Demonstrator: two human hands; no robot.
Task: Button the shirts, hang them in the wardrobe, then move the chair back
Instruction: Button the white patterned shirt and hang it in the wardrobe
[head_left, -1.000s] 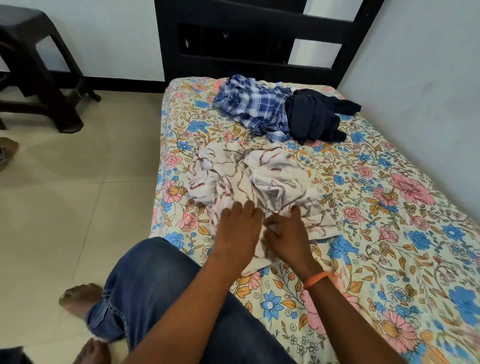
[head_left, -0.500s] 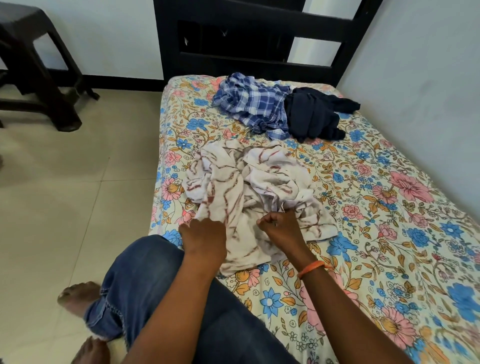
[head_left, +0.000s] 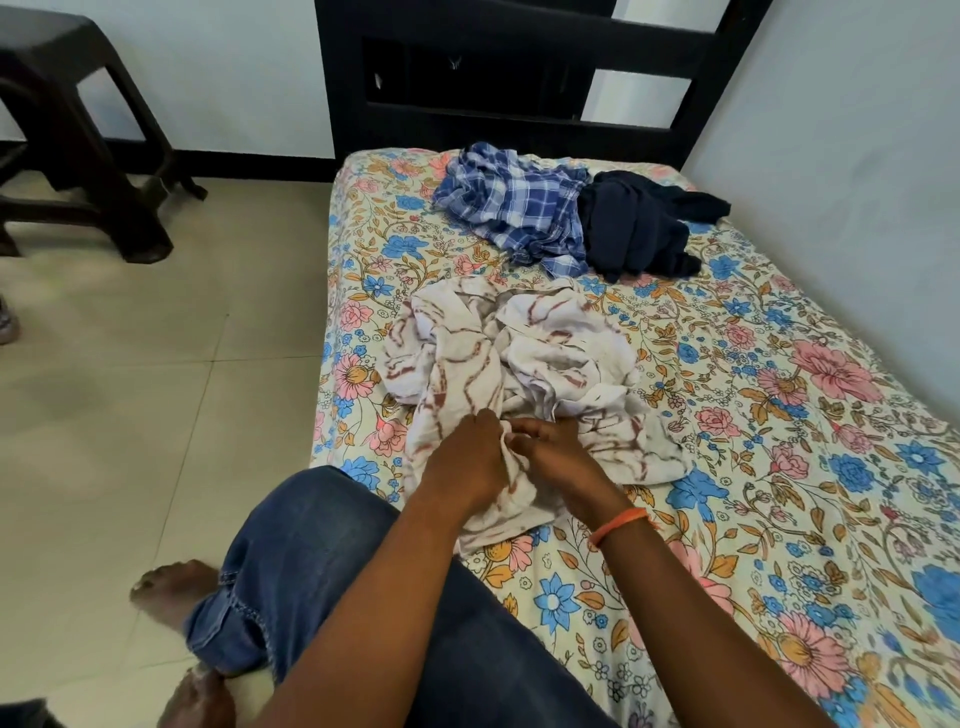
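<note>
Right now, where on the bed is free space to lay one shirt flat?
Free: floral sheet right of the white brown-streaked shirt, toward the wall. Crowded: the head end, with the blue checked shirt and dark navy garment.

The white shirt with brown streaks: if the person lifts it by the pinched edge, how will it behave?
Probably floppy: the white shirt lies crumpled in soft folds on the bed, so most of it would hang below the left hand and right hand. It looks thin, likely light. Slipping seems unlikely, since both pinch a bunched fold.
</note>
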